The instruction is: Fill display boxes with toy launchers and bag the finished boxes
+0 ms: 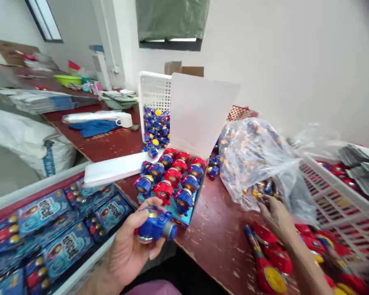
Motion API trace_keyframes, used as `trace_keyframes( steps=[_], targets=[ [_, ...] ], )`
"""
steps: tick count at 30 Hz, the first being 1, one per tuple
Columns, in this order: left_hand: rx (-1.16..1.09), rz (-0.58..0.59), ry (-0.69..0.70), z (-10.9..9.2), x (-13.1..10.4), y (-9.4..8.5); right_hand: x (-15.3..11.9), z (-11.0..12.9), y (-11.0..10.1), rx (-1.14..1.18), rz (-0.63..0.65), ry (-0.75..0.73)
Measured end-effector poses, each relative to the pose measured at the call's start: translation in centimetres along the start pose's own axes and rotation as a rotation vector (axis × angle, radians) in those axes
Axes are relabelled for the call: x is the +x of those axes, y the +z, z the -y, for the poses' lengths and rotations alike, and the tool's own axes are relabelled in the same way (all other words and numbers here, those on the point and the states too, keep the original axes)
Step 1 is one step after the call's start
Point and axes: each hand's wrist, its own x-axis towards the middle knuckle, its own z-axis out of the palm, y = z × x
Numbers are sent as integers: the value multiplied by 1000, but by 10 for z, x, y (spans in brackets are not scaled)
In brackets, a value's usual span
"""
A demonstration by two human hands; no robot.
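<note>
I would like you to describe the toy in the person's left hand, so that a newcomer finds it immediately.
On the dark red table, find the open box with red and blue toys. Nearer the camera, the left hand holds a blue toy. Unlike those boxed neighbours, this one is gripped, its grey-collared end pointing right.

No wording can be read for certain: the pale lettering on the blue packages (68,248), left of the open display box (203,110), and the blue print on the white sack (63,153), farther left, are illegible
</note>
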Motion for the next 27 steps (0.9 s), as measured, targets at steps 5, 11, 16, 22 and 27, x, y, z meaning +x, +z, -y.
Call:
trace_keyframes(
  steps=[5, 11, 16, 22, 27],
  targets=[
    [93, 102, -5, 23, 5, 17, -84, 99, -14, 411, 245, -296],
    [183, 121, -1, 38, 6, 26, -123, 148, -10, 315, 76, -553],
    [337, 84, 117, 43, 5, 31, -129, 131, -4, 240, -57, -617],
    [544, 167, 282, 54, 12, 25, -123, 129, -5, 924, 730, 86],
    [596, 151, 299, 59, 19, 17, -132, 124, 4, 733, 494, -40]
  ],
)
